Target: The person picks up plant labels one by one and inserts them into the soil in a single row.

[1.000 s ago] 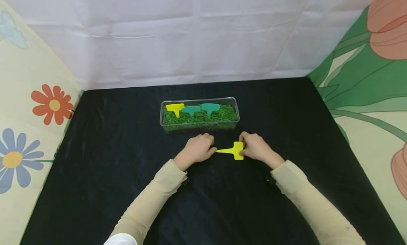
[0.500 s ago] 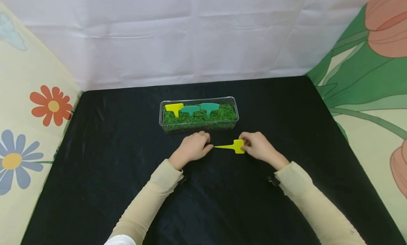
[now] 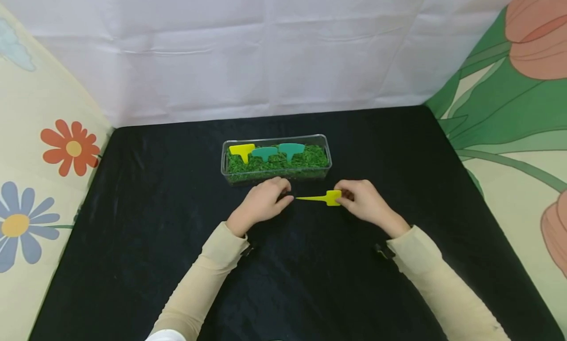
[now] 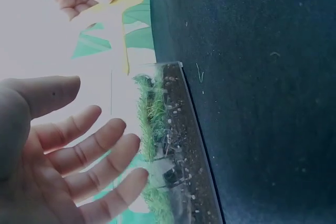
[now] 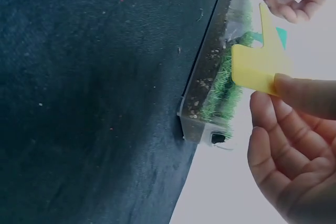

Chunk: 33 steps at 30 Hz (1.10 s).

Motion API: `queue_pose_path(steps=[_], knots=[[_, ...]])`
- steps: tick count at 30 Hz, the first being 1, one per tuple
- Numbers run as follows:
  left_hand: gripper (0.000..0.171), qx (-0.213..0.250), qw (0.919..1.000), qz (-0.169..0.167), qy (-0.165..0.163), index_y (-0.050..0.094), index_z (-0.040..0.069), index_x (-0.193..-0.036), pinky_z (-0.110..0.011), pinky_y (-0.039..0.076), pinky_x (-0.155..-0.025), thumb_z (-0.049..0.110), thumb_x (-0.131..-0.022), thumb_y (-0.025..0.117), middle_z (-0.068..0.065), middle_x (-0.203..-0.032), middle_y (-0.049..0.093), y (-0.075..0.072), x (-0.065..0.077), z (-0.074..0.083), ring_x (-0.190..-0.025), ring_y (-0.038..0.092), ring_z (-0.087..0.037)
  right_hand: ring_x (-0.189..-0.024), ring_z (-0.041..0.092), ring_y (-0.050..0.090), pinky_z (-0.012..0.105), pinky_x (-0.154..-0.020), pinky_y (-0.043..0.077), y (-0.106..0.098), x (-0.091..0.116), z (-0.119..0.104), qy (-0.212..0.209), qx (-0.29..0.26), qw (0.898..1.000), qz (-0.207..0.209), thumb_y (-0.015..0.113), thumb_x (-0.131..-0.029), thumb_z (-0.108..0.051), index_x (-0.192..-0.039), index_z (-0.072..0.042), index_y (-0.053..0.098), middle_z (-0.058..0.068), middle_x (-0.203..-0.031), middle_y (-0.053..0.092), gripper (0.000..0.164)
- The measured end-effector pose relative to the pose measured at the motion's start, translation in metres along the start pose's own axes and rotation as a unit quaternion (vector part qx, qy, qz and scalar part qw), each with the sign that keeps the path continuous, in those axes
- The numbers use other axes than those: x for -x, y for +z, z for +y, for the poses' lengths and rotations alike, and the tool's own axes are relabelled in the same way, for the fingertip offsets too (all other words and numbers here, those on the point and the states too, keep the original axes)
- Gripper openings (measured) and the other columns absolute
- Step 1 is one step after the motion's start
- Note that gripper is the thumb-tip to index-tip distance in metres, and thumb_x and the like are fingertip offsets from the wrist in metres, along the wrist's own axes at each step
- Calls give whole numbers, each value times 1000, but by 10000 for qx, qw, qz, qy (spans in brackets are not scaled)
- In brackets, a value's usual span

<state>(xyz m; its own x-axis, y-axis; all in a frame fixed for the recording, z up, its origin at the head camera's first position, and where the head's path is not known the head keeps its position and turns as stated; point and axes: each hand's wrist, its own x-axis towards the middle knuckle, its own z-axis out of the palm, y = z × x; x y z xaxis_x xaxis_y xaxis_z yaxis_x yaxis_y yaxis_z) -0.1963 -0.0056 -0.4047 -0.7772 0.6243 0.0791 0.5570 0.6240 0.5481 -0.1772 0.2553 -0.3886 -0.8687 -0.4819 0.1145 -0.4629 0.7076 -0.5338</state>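
A yellow T-shaped plant label [image 3: 331, 198] is pinched by its wide head between the thumb and fingers of my right hand [image 3: 364, 201]. Its pointed stem reaches left toward my left hand [image 3: 264, 200]. In the left wrist view the left hand's fingers [image 4: 100, 148] are loosely spread and hold nothing, apart from the stem tip. Beyond both hands stands a clear plastic box [image 3: 276, 175] of green grass [image 3: 314, 158] over dark soil [image 5: 210, 72]. One yellow label [image 3: 242, 151] and two teal labels, the left one [image 3: 264, 153] lower than the right one [image 3: 291, 149], stand upright in the grass.
A black cloth [image 3: 155, 208] covers the table, with a few small crumbs [image 4: 199, 73] on it near the box. A white sheet [image 3: 266, 50] hangs behind. Flower-printed panels [image 3: 26, 149] flank the table on both sides.
The right hand has lifted the yellow label up and slightly forward. My left hand has moved left, away from the stem tip. The labels in the box have not moved.
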Motion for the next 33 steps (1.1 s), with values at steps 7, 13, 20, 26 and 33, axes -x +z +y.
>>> queue_pose_path(steps=[7,13,20,26,33], knots=[[24,0,9992,-172,348,60,6,-109,-31,47,-70,20,-90,58,-5,-97,60,1,-6,7,-84,57,-16,-63,11,58,28,-57,49,-3,-1,-4,-153,86,9998,76,71,-75,2,-85,-7,64,3,-78,65,15],[18,-339,9977,-213,540,64,8,-103,-28,47,-69,17,-89,59,-3,-92,60,6,-15,11,-81,57,-16,-62,10,57,28,-57,48,-5,-3,-7,-193,91,9997,104,70,-75,2,-84,-7,64,2,-77,64,15],[11,-772,9936,-248,786,67,11,-94,-26,48,-66,13,-89,59,-2,-87,61,10,-20,15,-77,58,-15,-59,9,53,29,-56,46,-7,-3,-10,-217,187,9995,109,70,-75,2,-84,-8,64,0,-75,63,15],[10,-802,9924,-116,926,68,12,-92,-25,47,-65,11,-89,58,-2,-86,61,12,-19,15,-75,58,-14,-63,11,57,29,-58,48,-9,-3,-13,-209,188,9995,106,71,-74,1,-85,-7,64,2,-77,64,16],[8,-353,9947,280,927,67,9,-90,-26,47,-66,11,-88,59,-1,-84,61,14,-14,11,-74,57,-14,-68,12,60,27,-60,50,-15,-5,-14,-346,113,9991,204,76,-69,1,-93,-4,63,4,-82,64,27]])
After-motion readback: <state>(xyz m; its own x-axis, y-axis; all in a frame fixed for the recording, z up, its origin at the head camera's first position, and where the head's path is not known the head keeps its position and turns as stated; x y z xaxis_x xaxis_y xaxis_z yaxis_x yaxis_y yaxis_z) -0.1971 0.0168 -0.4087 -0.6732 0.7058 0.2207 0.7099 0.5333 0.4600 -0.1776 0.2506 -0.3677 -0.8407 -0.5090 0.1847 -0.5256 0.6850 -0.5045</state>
